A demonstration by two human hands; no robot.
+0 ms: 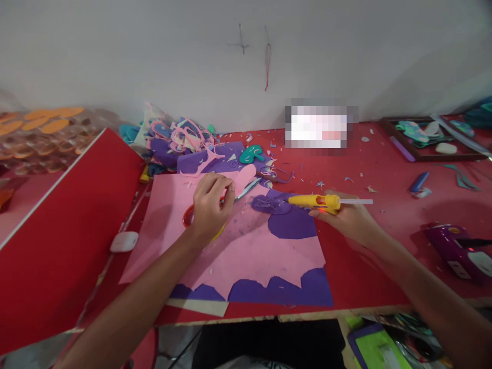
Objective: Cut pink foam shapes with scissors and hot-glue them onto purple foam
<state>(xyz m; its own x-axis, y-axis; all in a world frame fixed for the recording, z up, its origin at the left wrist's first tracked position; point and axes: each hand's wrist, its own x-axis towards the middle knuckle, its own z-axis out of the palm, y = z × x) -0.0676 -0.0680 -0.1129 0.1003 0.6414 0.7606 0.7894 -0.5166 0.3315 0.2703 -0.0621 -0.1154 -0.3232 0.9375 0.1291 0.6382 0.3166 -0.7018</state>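
My right hand [346,218] is wrapped round a yellow hot glue gun [313,201], with a clear glue stick [357,201] poking out of its back. The gun's nozzle meets a purple foam cutout [265,204] that carries whitish glue strands. My left hand [213,205] is closed, fingertips pinched at the lower end of a rounded pink foam piece [245,178]. Scissors [248,189] lie partly hidden under that hand, their handle loops red and yellow. Beneath everything spreads a pink foam sheet [246,256] over purple foam [292,225].
Foam scraps [188,133] pile up at the back left, near a teal cutout [251,154]. A red board [69,230] leans at left beside a white case [124,241]. Rightward are a purple device [457,251], a blue object [418,181] and a dark-framed tray [417,156].
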